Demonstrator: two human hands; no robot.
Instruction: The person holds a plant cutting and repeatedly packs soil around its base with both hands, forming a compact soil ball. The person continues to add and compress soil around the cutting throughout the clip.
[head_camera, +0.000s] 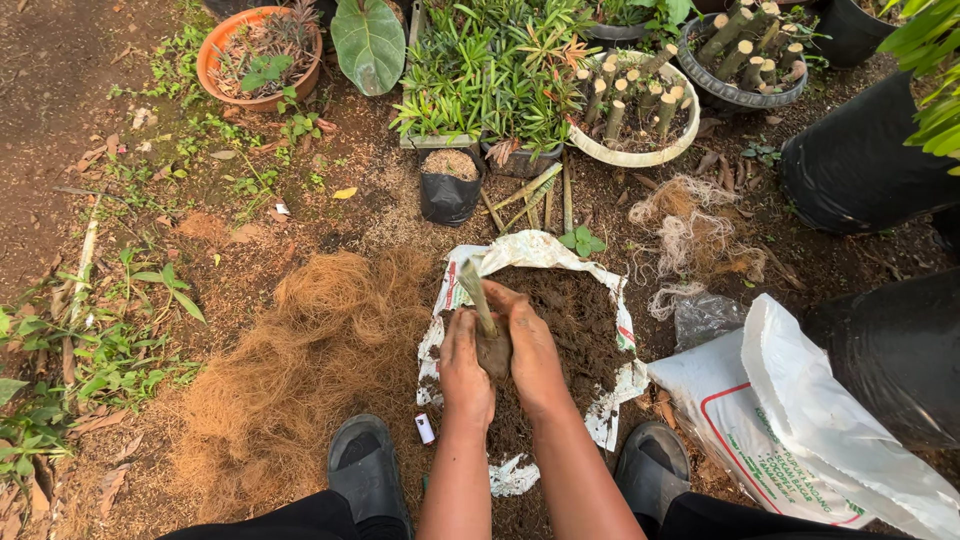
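Both forearms reach straight out from the bottom edge, side by side, and meet over an opened white sack (545, 250) spread on the ground and heaped with dark soil (575, 320). The left hand (465, 365) and the right hand (530, 350) are cupped toward each other, palms inward, fingers closed snugly around a ball of soil (493, 352) pressed between them. From that ball a cut stem (475, 290) rises tilted up and to the left, its pale cut end showing. The foot of the stem is buried in the soil and cannot be seen, and most of the fingers are hidden behind the ball and each other. A pile of brown coconut fibre (310, 350) lies just left of the sack. Two dark shoes (365, 465) show near the bottom edge, the legs cut off.
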